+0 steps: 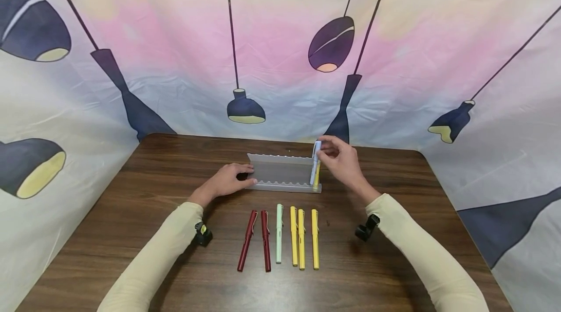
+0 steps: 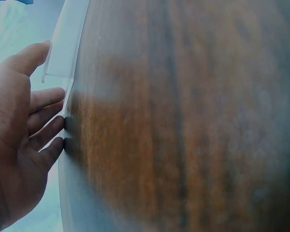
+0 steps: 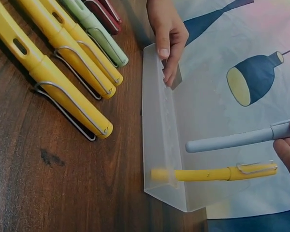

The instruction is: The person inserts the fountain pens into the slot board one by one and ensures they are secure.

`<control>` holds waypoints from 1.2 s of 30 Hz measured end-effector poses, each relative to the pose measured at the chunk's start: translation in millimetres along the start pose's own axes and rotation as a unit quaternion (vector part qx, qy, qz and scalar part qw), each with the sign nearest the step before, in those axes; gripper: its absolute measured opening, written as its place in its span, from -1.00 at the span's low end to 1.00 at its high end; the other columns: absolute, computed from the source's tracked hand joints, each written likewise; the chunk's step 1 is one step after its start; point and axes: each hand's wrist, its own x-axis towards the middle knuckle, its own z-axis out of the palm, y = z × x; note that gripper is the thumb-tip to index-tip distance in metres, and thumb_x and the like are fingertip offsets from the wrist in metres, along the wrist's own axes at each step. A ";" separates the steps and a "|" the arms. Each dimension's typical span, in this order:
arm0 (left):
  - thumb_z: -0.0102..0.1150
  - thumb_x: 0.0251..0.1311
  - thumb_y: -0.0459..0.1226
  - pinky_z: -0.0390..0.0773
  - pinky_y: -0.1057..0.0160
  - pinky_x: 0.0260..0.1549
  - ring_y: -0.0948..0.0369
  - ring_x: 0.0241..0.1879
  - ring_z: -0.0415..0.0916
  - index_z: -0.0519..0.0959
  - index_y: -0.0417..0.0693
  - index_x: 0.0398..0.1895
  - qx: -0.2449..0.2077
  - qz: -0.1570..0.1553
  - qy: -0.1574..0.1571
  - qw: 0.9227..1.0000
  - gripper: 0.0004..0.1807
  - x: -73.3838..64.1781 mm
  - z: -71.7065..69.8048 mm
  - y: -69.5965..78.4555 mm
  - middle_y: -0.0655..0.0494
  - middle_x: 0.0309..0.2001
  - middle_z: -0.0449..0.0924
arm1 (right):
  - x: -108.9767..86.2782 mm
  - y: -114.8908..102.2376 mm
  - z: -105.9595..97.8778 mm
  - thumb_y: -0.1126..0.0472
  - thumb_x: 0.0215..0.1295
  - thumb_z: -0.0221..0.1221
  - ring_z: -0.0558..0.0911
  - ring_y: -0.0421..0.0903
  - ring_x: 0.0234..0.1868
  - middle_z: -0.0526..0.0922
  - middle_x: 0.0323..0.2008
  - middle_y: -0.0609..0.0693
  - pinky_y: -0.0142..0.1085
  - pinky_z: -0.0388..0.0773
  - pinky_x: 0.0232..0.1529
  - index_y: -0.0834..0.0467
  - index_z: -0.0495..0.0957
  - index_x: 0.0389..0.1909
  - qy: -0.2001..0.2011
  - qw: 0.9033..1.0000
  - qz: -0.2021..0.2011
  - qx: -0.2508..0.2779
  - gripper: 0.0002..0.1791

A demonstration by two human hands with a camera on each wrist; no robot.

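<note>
My right hand (image 1: 344, 158) pinches a pale blue pen (image 1: 315, 163) by its capped upper end, over the right end of a clear pen holder (image 1: 280, 187). In the right wrist view the pen's lower end hangs just above the holder's notched rail, apart from it. Beside it a yellow pen (image 3: 205, 174) leans in the holder's end slot. My left hand (image 1: 230, 179) rests at the holder's left end, thumb on the front edge, fingers loosely extended; the left wrist view shows the thumb and fingertips touching the holder's end (image 2: 63, 58).
Before the holder lie two dark red pens (image 1: 247, 241), a light green pen (image 1: 279, 234) and three yellow pens (image 1: 315, 239), roughly side by side. The wooden table (image 1: 131, 214) reaches a printed cloth backdrop (image 1: 184, 59) behind the holder.
</note>
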 end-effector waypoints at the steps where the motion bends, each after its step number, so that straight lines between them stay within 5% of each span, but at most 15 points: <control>1: 0.17 0.40 0.15 0.30 -0.17 0.39 -0.11 0.47 0.27 0.53 -0.17 0.36 0.000 0.000 -0.001 1.000 -0.31 0.3 0.0 -0.1 -0.10 0.44 0.41 | 0.2 1.3 0.7 0.26 0.37 0.32 0.75 -0.02 -0.16 0.76 -0.17 0.11 -0.30 0.68 -0.14 0.10 0.65 0.15 0.001 1.000 0.001 0.001 -0.66; 26: 0.16 0.41 0.13 0.24 -0.21 0.42 -0.13 0.49 0.23 0.52 -0.17 0.37 0.001 -0.005 -0.002 1.000 -0.32 -0.8 -1.0 3.1 -0.11 0.45 0.39 | -6.2 19.4 17.5 0.28 0.35 0.33 0.77 -0.03 -0.16 0.77 -0.18 0.08 -0.14 0.72 -0.16 0.08 0.65 0.17 -0.025 0.999 0.015 -0.046 -0.63; 36: 0.17 0.41 0.13 0.25 -0.21 0.41 -0.14 0.48 0.23 0.52 -0.18 0.37 0.001 -0.004 -0.002 1.000 -0.32 -1.5 -2.5 4.5 -0.12 0.44 0.40 | -5.3 18.4 16.3 0.26 0.33 0.36 0.76 -0.04 -0.20 0.73 -0.19 0.06 -0.14 0.71 -0.17 0.12 0.67 0.18 -0.031 0.996 -0.015 -0.080 -0.61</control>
